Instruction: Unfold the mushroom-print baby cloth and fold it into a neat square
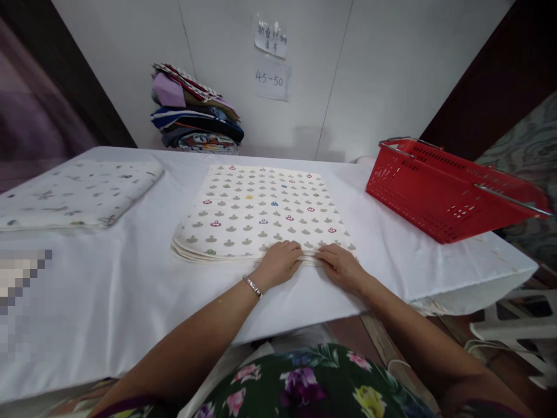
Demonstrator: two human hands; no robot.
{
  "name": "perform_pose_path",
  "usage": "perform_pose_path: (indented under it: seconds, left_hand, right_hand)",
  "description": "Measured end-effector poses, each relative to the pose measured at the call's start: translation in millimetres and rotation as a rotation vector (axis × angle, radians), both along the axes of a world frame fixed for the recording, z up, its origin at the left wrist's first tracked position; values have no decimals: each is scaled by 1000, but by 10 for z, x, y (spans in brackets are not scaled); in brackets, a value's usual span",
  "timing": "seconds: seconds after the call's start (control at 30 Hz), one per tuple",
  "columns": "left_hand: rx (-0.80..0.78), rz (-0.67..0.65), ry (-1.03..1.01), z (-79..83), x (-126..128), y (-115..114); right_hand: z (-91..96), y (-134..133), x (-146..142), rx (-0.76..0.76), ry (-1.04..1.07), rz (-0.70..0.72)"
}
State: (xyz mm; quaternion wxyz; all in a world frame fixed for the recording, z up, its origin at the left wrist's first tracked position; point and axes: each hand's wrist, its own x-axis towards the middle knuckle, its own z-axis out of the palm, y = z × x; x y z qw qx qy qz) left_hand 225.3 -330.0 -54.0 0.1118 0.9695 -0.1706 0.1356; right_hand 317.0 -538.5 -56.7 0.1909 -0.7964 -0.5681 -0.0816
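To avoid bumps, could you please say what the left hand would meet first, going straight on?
The left hand would first meet the patterned cloth it touches; it might also brush the right hand, depth being unclear.

On the table (148, 290), a middle cloth (261, 210) is laid, its near edge touched by the left hand (281, 262) and, just beside it, by the right hand (342, 268); to its left, a second cloth (73, 194) is placed, apart from it; to its right, a basket (435, 188) is set; at the table's far side, left of centre, a fabric pile (198, 122) is stacked before the wall (374, 75); on that wall, an upper note (270, 40) is fixed above a lower note (272, 81).
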Motion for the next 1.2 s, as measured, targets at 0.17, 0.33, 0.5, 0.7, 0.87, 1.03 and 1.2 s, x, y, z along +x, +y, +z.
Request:
perform_pose_path:
  seconds: [0.17,0.33,0.5,0.7,0.87,1.03,1.2]
  left_hand:
    - [78,48,-20,-60,43,-13]
    - [77,52,-58,-95,37,-30]
    - [107,9,-43,-93,-5,-60]
    - [122,-3,-38,-88,-19,-65]
    - [117,-3,-18,-82,-20,-57]
    - [73,-8,10,-62,-22,-52]
    - [96,8,-29,-59,-29,-86]
  right_hand:
    - [60,22,-27,-61,-34,4]
    - [21,20,-13,-34,-34,-4]
    - [-11,25,-35,8,-53,-34]
    - [-8,-15,-41,-31,-66,9]
    - [-51,-37,-25,-9,-73,15]
    - [-32,-33,-40,-3,-47,12]
    - [-6,-41,-28,40,115,-22]
